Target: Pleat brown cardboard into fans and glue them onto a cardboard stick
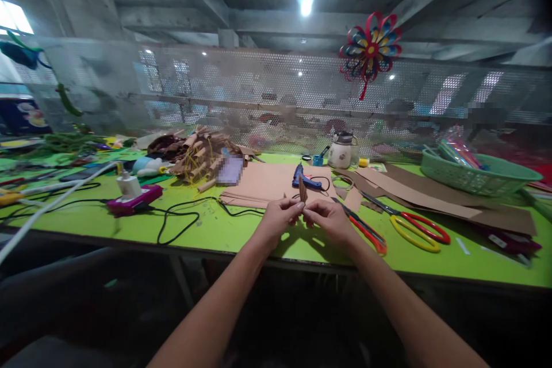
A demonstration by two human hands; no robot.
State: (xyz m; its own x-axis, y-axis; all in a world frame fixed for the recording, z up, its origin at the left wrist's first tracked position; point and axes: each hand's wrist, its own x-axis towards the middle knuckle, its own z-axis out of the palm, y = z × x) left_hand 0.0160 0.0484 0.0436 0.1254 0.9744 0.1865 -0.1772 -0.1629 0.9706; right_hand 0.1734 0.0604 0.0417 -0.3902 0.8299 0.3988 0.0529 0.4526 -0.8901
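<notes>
My left hand (279,217) and my right hand (331,219) meet above the near edge of the green table (207,230). Both pinch a small brown strip of paper (302,190) that stands upright between the fingertips. Fingers of both hands are closed on it. Behind the strip lies a blue glue gun (304,178) on a stack of brown paper sheets (263,184). Just right of my right hand lie orange-handled scissors (366,231).
Larger red-and-yellow scissors (414,229) lie to the right on long brown paper strips (431,195). A green basket (478,172) stands at far right. A heap of rolled paper pieces (200,158), a pink power strip (131,198) with black cables and a white pot (340,152) are farther off.
</notes>
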